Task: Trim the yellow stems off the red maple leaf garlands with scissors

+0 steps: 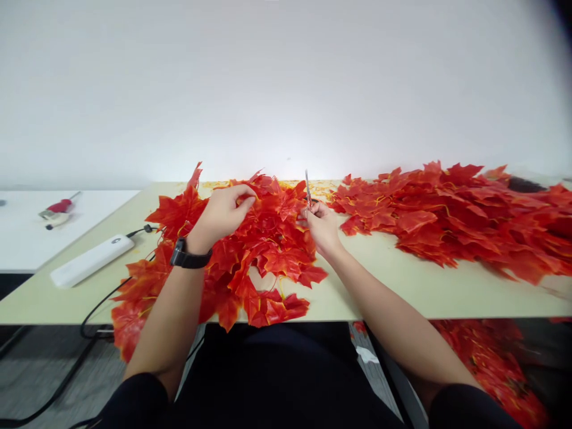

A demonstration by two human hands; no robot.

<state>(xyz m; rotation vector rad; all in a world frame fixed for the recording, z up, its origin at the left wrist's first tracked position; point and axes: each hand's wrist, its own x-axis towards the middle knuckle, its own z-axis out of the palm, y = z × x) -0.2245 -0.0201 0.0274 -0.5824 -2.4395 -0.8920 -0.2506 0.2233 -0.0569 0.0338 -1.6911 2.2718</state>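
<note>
A heap of red-orange artificial maple leaves [281,259] lies on the pale table in front of me, some hanging over the near edge. Over its upper left part is my left hand [226,213], with a black band on the wrist. Its thumb and forefinger come together at the leaves; what they hold, if anything, is too small to make out. At the heap's right side my right hand [322,226] grips small scissors [308,192], their blades pointing up and away from me.
A larger pile of red leaves [447,214] covers the table's right side. On the left are a white power strip [92,260] with a black cable and, on a white surface, a small red and green item [59,210]. More leaves [496,363] lie below the table at right.
</note>
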